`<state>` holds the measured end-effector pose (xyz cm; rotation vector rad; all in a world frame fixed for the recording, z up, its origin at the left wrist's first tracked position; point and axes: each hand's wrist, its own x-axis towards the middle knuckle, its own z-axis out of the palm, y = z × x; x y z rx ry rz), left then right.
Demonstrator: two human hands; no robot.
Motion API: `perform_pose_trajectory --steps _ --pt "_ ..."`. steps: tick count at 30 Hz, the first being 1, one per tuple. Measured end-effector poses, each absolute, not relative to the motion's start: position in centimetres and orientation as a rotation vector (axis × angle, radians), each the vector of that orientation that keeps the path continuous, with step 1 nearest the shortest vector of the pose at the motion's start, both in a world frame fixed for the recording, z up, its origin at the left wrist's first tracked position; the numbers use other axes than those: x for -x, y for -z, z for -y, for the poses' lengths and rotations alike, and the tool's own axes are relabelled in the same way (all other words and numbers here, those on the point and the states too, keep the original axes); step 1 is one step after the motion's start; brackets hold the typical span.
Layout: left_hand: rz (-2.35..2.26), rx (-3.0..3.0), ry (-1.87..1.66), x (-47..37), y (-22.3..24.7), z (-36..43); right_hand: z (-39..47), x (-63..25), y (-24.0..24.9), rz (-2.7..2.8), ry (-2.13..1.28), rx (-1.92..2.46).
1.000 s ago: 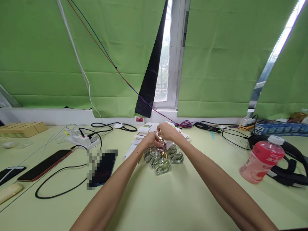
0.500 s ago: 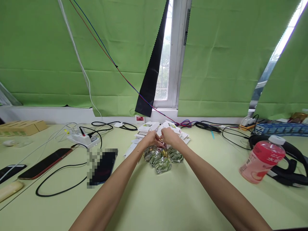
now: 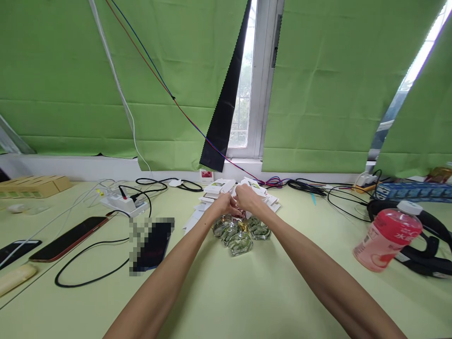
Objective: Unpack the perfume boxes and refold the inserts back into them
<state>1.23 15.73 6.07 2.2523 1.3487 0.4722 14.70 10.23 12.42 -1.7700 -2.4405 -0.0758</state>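
Note:
My left hand (image 3: 225,205) and my right hand (image 3: 246,197) meet over the far middle of the table, fingers curled close together. Between them shows a small reddish, shiny item, mostly hidden by the fingers; its kind is unclear. Just below the hands lie several small clear glass bottles (image 3: 240,244) with a greenish tint, some with gold-coloured parts. Behind and beside the hands is a loose heap of white cardboard boxes (image 3: 216,187) with small green pictures on them.
Left of my forearm lie a dark phone (image 3: 155,245), a longer red-edged phone (image 3: 68,239), a power strip (image 3: 123,203) and looping black cable. A pink drink bottle (image 3: 387,238) stands at right before a black headset (image 3: 429,254). Cables run along the wall.
Both hands stay together in nearly the same place, with only slight finger movement. The whole view has shifted a little, so things appear slightly further right.

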Motion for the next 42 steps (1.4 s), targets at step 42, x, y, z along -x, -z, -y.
perform_pose_trajectory --steps 42 --pt "-1.173 -2.676 -0.513 -9.1 -8.7 -5.5 -3.8 -25.0 -3.1 2.058 -0.369 1.611"
